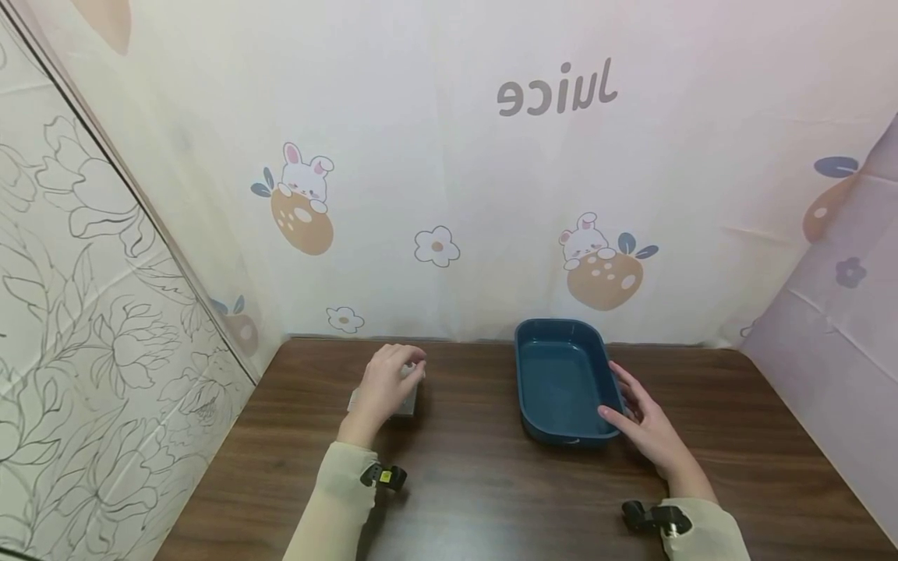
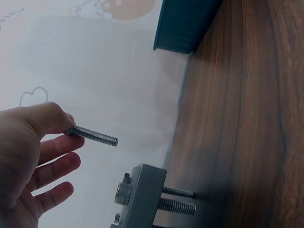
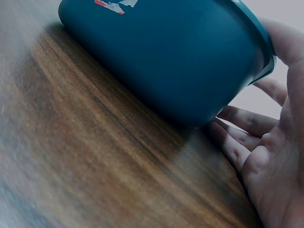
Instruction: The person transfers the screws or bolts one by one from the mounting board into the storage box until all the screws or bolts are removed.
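My left hand (image 1: 382,382) pinches a metal bolt (image 2: 97,136) between thumb and forefinger, its threaded shank sticking out; the fingertips cover the other end. The remaining fingers are spread and loosely bent. Below the bolt, apart from it, a grey metal block (image 2: 146,197) has bolts set through it, with heads on one side and threaded shanks on the other. In the head view that block is partly hidden by the hand. My right hand (image 1: 648,432) holds the right side of a deep blue rectangular dish (image 1: 561,389), thumb over the rim and fingers along the outer wall.
Both things stand on a dark wood-grain table (image 1: 463,483), the dish near the back. A patterned cloth wall (image 1: 435,156) rises behind, with further panels at left and right. A torn sticker (image 3: 116,4) is on the dish's outer wall.
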`<state>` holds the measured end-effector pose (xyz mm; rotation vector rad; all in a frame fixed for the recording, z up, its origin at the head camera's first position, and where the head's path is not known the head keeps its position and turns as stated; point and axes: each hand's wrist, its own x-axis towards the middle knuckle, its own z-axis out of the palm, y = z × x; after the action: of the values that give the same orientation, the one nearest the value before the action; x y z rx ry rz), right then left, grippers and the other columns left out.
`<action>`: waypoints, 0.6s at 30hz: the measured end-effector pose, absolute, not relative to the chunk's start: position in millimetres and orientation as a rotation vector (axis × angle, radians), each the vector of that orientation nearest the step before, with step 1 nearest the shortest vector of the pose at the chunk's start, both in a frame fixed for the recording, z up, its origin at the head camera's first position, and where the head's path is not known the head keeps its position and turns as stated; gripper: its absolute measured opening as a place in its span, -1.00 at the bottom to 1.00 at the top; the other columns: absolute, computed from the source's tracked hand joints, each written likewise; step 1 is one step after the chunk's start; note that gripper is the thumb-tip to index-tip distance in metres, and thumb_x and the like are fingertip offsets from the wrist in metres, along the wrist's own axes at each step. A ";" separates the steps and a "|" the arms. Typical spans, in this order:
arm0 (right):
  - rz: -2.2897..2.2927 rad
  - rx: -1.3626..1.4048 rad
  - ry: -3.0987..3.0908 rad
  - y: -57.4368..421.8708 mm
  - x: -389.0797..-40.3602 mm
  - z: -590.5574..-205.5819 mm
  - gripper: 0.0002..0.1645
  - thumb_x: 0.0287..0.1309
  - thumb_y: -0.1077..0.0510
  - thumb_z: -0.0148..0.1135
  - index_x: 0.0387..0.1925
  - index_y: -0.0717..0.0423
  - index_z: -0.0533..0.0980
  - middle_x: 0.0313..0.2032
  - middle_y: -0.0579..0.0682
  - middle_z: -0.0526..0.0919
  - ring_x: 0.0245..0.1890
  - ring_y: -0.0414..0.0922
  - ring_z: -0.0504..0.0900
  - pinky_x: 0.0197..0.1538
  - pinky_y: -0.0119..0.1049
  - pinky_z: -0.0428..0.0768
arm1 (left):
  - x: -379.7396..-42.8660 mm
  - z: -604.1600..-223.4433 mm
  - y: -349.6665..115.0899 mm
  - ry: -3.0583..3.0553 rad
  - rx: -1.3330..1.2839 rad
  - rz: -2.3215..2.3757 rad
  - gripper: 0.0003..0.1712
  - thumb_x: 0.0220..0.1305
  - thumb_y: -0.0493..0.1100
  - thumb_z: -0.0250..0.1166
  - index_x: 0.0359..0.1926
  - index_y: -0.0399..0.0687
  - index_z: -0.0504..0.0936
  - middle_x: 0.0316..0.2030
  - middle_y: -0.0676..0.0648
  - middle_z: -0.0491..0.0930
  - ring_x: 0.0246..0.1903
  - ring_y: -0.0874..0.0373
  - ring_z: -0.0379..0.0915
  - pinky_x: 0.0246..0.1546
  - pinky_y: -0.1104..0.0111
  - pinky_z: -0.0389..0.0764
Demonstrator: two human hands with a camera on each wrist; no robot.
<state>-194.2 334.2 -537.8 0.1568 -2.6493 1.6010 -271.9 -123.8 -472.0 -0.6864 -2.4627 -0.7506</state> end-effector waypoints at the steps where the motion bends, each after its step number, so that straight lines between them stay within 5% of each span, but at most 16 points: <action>1: 1.599 0.157 -2.651 334.4 -194.2 -538.0 -0.02 0.38 -0.03 0.25 0.59 -0.45 -0.10 0.51 0.29 0.09 0.44 0.35 0.12 0.28 0.51 0.14 | -271.2 -471.6 -122.7 -2.461 -0.690 -0.753 -0.91 0.32 -0.18 0.36 -0.17 0.00 0.73 -0.26 0.10 0.70 -0.18 0.16 0.53 -0.12 0.20 0.58; 18: 1.610 0.155 -2.648 335.0 -194.0 -538.0 -0.02 0.37 -0.03 0.26 0.59 -0.45 -0.09 0.51 0.30 0.10 0.44 0.35 0.13 0.29 0.50 0.14 | -271.2 -462.4 -92.4 -2.426 -0.737 -0.736 -0.90 0.32 -0.17 0.35 -0.15 0.04 0.72 -0.22 0.11 0.71 -0.17 0.18 0.54 -0.08 0.24 0.56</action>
<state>-194.0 335.0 -538.0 0.1554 -2.6483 1.6096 -271.2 -92.4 -462.4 -0.7374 -2.4262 -0.7360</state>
